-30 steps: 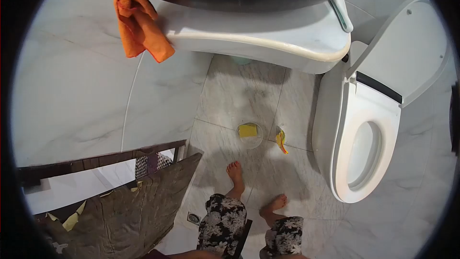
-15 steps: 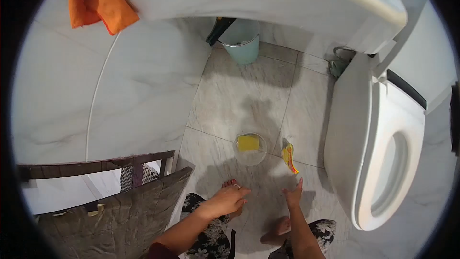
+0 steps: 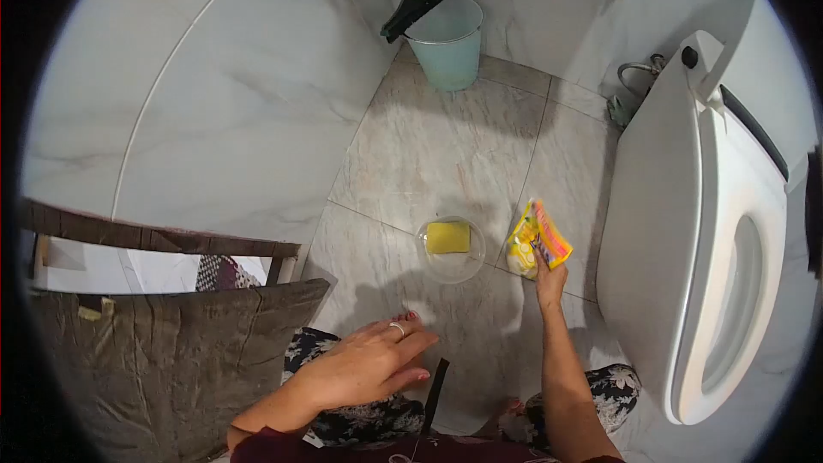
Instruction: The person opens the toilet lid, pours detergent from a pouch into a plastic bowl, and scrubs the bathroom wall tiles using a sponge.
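Pale marble-look tiles with grey veining cover the floor (image 3: 446,146) and the wall (image 3: 249,111) throughout the head camera's view. At the far end stands a pale aqua plastic bucket (image 3: 452,62), with a broad black brush head (image 3: 417,10) on a yellow-collared handle leaning across its rim. Along the right side is a glossy white toilet (image 3: 656,231), its lid raised and its oval seat down, with a curved metal pipe (image 3: 633,75) near its base. On the left, a dark brown, wrinkled panel (image 3: 180,369) stands below a brown rail (image 3: 163,230); white and patterned material shows between them.

Near the middle of the floor sits a round, clear plastic bowl (image 3: 454,271) holding a flat yellow rectangular sponge (image 3: 447,237). Just to the right of the bowl is a crinkled yellow plastic packet (image 3: 525,236) with pink-orange printing. The person's right hand (image 3: 552,279) pinches it at its near end, thumb on the upper face; whether the packet touches the floor cannot be told.

The left hand (image 3: 364,362), with a silver ring, is back upward, fingers loosely bent and thumb apart, gripping nothing visible. It is nearer the person than the bowl, above black trousers (image 3: 381,420) with a white floral print.
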### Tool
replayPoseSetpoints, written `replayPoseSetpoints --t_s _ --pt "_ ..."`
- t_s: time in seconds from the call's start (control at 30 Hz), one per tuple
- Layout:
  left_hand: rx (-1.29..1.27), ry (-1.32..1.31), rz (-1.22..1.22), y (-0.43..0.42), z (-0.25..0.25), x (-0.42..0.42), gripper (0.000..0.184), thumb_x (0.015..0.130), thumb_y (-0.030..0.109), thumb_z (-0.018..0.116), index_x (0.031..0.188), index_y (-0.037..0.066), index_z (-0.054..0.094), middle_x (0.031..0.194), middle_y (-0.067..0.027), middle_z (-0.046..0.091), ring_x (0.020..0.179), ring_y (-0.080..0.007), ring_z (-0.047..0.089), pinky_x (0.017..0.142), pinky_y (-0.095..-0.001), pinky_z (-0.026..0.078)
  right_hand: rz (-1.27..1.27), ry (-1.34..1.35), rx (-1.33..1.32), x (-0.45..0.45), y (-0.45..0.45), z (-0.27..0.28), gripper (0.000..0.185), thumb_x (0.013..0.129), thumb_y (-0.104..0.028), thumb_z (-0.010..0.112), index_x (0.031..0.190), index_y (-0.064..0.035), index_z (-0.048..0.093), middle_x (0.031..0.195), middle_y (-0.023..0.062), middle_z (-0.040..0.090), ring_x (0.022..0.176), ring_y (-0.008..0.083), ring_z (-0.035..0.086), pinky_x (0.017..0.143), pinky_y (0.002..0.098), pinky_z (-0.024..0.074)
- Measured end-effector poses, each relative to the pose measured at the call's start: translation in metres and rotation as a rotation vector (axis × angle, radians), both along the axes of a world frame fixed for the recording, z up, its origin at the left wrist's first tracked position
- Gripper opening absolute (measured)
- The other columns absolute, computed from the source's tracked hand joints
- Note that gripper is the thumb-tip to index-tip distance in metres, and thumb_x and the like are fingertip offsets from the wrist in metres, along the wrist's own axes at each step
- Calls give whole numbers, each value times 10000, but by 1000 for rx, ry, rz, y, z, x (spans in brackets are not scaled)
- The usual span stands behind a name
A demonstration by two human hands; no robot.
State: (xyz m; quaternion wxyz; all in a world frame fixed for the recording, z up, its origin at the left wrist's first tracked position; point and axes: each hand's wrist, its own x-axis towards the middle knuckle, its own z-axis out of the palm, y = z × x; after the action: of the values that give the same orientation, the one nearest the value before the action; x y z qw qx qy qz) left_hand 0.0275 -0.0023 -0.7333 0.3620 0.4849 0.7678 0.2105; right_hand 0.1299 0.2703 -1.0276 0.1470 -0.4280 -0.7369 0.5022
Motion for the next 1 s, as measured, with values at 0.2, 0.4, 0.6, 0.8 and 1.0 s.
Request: replayPoseSetpoints --t_s 0.2,0.4,0.6,0.8,1.0 --pt "-329 -252 -342 40 -18 -26 550 835 405 553 1217 21 452 1131 -172 542 983 -310 556 762 -386 466 480 -247 13 -25 20 107 342 780 -301 649 915 13 641 822 223 636 792 336 627 699 397 467" --pt "-162 -692 1024 113 -170 0 683 843 550 485 1275 27 409 1127 -120 567 965 -245 575 800 -364 469 816 -303 24 -12 14 165 303 758 -267 669 931 -20 643 849 208 638 816 343 621 719 405 464" --pt "597 -1424 1356 116 -266 99 568 889 520 420 1157 23 483 1067 -107 585 897 -215 599 766 -363 487 917 -423 -30 7 -10 148 347 746 -277 703 951 -3 643 860 186 654 777 280 640 703 360 469" --pt "770 -1581 1457 108 -271 111 488 915 464 402 1142 42 493 1025 -93 598 881 -204 605 769 -360 495 847 -405 -45 0 -34 137 360 758 -288 700 953 7 632 847 151 663 758 225 642 692 334 487" --pt "806 -1643 1522 115 -273 109 467 910 440 437 1114 28 516 984 -89 607 850 -198 613 740 -349 505 775 -292 -161 -21 -40 120 261 806 -180 654 976 14 617 847 93 661 721 147 615 666 291 490"
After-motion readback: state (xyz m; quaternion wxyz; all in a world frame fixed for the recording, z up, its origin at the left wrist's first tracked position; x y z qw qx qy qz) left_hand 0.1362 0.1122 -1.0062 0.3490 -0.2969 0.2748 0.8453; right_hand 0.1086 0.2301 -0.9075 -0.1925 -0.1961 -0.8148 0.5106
